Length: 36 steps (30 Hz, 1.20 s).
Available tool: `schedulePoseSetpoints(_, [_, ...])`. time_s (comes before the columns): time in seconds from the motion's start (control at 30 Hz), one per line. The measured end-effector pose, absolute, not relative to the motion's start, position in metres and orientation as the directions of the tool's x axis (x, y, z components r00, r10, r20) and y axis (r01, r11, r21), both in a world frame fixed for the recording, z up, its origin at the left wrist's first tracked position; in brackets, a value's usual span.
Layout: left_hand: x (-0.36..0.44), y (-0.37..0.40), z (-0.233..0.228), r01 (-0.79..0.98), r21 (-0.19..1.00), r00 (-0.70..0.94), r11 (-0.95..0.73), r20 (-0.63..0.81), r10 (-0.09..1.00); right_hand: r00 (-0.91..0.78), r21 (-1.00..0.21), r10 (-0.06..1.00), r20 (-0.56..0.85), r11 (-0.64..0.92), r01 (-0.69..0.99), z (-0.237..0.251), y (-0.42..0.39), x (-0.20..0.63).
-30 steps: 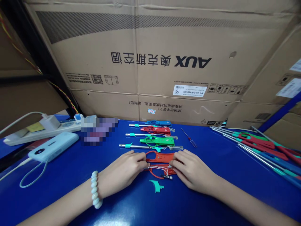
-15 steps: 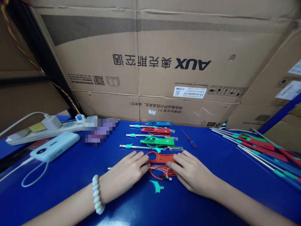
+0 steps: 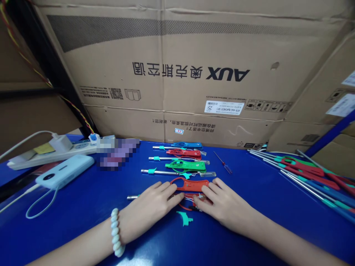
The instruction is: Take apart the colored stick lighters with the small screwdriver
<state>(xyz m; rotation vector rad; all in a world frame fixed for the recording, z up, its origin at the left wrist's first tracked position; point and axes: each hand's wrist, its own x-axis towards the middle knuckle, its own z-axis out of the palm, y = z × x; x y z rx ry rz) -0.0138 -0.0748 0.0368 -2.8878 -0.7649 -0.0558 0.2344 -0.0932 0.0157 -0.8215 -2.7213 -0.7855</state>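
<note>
My left hand [image 3: 154, 201], wearing a bead bracelet [image 3: 115, 232], lies over the metal tube [image 3: 133, 197] of an opened long-nose lighter, thumb and fingers closed at its red handle half. My right hand [image 3: 222, 199] pinches at the right end of that same red half [image 3: 184, 207], over its white wires and a small black part; its fingertips partly hide what they hold. Just beyond, an orange-red handle shell [image 3: 191, 185] with a finger loop lies between both hands' fingertips. A turquoise trigger [image 3: 185, 218] lies loose on the near side.
Opened lighters in green [image 3: 185, 166], red [image 3: 184, 153] and blue [image 3: 187, 145] lie in a row behind. A screwdriver [image 3: 223, 163] is to their right. Several assembled lighters [image 3: 307, 171] pile at far right. A power bank [image 3: 65, 171] and power strip [image 3: 74, 146] sit left; cardboard [image 3: 180, 48] stands behind.
My right hand's fingers have moved left and closer over the lower red half and its wires. My left thumb has shifted right across it. The orange-red shell lies slightly left.
</note>
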Motion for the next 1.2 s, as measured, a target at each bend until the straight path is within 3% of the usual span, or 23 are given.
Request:
schedulePoseSetpoints(0.33, [-0.017, -0.073, 0.028, 0.508, -0.075, 0.859, -0.858, 0.120, 0.498, -0.809, 0.340, 0.492, 0.322, 0.737, 0.584, 0.015, -0.093, 0.234])
schedulePoseSetpoints(0.6, [-0.011, -0.075, 0.023, 0.540, 0.078, 0.821, -0.838, 0.168, 0.545, -0.783, 0.241, 0.549, 0.293, 0.750, 0.616, 0.016, -0.092, 0.236])
schedulePoseSetpoints(0.87, [-0.003, -0.077, 0.012, 0.539, -0.125, 0.833, -0.833, 0.227, 0.504, -0.764, 0.206, 0.592, 0.257, 0.738, 0.642, 0.015, -0.097, 0.232])
schedulePoseSetpoints(1.2, [0.000, -0.076, 0.015, 0.500, 0.004, 0.843, -0.866, 0.228, 0.487, -0.759, 0.205, 0.600, 0.251, 0.734, 0.648, 0.013, -0.099, 0.231])
